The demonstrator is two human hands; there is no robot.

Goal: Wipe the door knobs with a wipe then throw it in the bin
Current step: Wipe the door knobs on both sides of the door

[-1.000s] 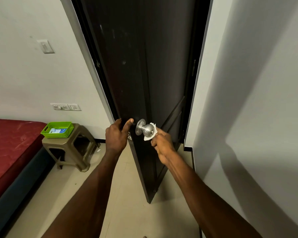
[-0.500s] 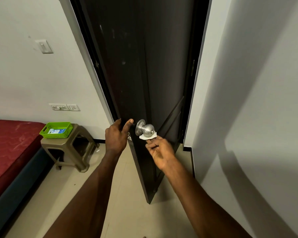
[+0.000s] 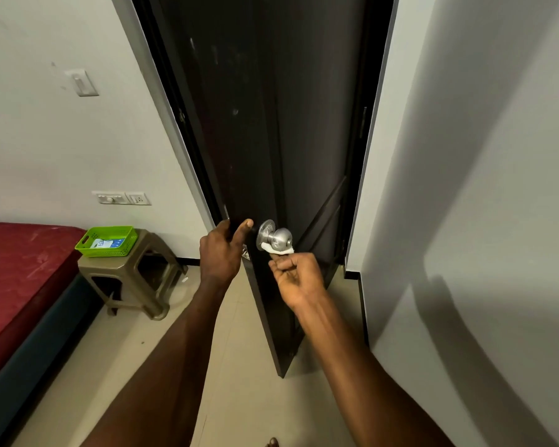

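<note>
A dark door (image 3: 271,130) stands half open, edge toward me. A silver round door knob (image 3: 280,237) sticks out on its right face. My right hand (image 3: 296,275) is palm up just below the knob, pinching a small white wipe (image 3: 278,250) against the knob's underside. My left hand (image 3: 221,251) grips the door's edge at knob height, thumb on the near side. The knob on the door's other face is hidden behind my left hand. No bin is in view.
A beige plastic stool (image 3: 133,272) with a green basket (image 3: 107,241) stands left of the door, beside a bed with a red mattress (image 3: 17,266). White walls close in on both sides; the right wall (image 3: 465,188) is very near. Tiled floor (image 3: 233,366) lies below.
My right hand has dropped from the knob's side to beneath it and turned palm up, carrying the wipe from the knob's front to its underside. My left hand stays on the door edge.
</note>
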